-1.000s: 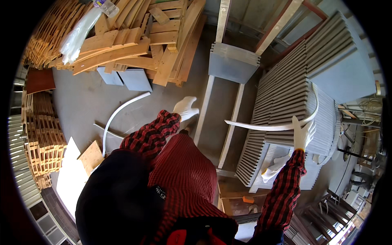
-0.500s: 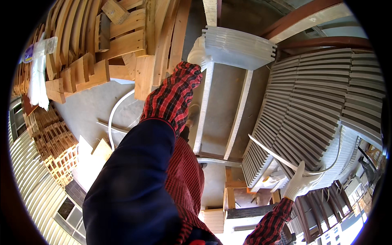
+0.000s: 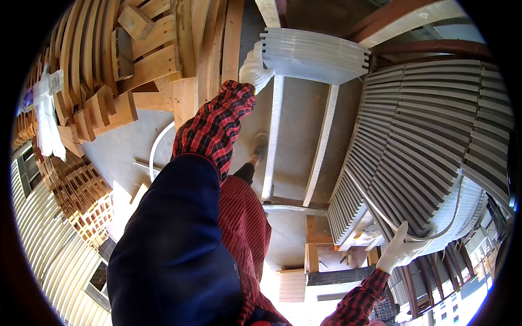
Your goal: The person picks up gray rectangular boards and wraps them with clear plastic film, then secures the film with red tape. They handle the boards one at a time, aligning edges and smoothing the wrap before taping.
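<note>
My left hand (image 3: 255, 69), in a white glove, grips the left end of a stack of pale grey, ribbed-edged panels (image 3: 312, 57). Its thumb lies at the lower left corner, while the other fingers are partly hidden. That stack rests across two pale rails (image 3: 319, 146). At the lower right, my right hand (image 3: 399, 251), also in a white glove, closes on a thin whitish strap (image 3: 375, 209) with the thumb raised. The strap runs along a large stack of grey slats (image 3: 416, 141) and loops up on the right.
Wooden pallets and beams (image 3: 155, 65) fill the upper left, with clear plastic wrap (image 3: 48, 114) hanging beside them. A curved white hose or strip (image 3: 156, 146) lies on the floor. Wooden crates (image 3: 89, 201) stand at left; a wooden frame (image 3: 318, 252) is near the bottom centre.
The loose strap end by my right hand has swung down against the slat stack. My left hand and the panel stack appear slightly further left and up, as the whole view has shifted.
</note>
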A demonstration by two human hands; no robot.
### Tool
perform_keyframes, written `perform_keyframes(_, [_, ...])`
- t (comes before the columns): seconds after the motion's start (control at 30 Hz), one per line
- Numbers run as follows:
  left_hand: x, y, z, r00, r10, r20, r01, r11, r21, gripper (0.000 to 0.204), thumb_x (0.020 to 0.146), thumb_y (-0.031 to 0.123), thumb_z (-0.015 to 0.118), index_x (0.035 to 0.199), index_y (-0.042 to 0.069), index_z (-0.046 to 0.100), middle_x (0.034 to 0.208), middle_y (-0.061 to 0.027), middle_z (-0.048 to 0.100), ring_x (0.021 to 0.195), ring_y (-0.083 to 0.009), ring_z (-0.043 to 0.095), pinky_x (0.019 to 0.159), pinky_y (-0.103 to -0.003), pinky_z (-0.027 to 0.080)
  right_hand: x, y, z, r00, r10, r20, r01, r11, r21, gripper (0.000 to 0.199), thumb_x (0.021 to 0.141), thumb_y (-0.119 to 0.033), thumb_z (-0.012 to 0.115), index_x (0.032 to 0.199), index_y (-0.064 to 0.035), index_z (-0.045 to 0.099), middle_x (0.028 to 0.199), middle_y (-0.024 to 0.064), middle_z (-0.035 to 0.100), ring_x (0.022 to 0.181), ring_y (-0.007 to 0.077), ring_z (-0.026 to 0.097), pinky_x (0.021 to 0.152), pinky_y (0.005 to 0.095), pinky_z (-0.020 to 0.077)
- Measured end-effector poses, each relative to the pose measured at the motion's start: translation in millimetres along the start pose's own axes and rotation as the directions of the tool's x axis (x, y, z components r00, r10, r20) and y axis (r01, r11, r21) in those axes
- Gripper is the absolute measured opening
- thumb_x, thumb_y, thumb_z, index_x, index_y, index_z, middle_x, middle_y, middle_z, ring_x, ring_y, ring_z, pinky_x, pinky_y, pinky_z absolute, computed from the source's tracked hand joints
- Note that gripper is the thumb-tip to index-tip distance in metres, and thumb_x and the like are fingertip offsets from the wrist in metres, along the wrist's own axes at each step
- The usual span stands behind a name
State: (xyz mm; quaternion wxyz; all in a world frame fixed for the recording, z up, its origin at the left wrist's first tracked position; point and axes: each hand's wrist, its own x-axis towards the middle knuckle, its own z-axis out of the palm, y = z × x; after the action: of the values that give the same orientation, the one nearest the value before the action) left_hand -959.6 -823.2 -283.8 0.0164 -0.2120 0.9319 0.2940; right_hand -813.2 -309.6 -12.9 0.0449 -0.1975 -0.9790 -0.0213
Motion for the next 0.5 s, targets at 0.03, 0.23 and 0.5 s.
perform_keyframes(0.03, [0.9, 5.4, -1.5, 0.994, -0.056, 0.099, 0.059, 0.998, -0.027, 0.091, 0.076, 0.023, 0.084, 0.151, 0.007, 0.035, 0.139, -0.0251, 0.051, 0.127, -0.0399, 0.052, 0.106, -0.044, 0.045, -1.5, 7.4, 3.9, 1.0, -0.014, -0.013, 0.014, 0.999, -0.029, 0.098, 0.081, -0.042, 0.077, 0.155, 0.0004, 0.029, 0.151, 0.0249, 0.042, 0.138, 0.0414, 0.045, 0.111, 0.0545, 0.0443])
perform_keyframes(0.23, [-5.4, -5.1, 19.8, 0.996, -0.039, -0.081, 0.019, 0.973, -0.23, 0.089, 0.077, 0.019, 0.081, 0.152, 0.005, 0.035, 0.141, -0.0256, 0.052, 0.132, -0.0379, 0.052, 0.11, -0.042, 0.043, -2.7, 9.6, 4.7, 0.999, 0.032, -0.017, -0.033, 0.995, -0.089, 0.099, 0.08, -0.044, 0.077, 0.154, 0.0012, 0.03, 0.149, 0.0248, 0.045, 0.133, 0.0419, 0.051, 0.106, 0.0547, 0.0495])
perform_keyframes(0.5, [-17.3, 14.8, 22.9, 0.973, -0.207, -0.1, 0.165, 0.933, -0.321, 0.086, 0.074, 0.018, 0.079, 0.15, 0.012, 0.038, 0.138, -0.0233, 0.054, 0.128, -0.0384, 0.054, 0.107, -0.042, 0.045, -1.9, 15.5, 7.8, 0.999, 0.041, -0.013, -0.043, 0.993, -0.114, 0.097, 0.081, -0.045, 0.077, 0.152, 0.0036, 0.032, 0.144, 0.0283, 0.048, 0.129, 0.042, 0.055, 0.101, 0.0545, 0.0528])
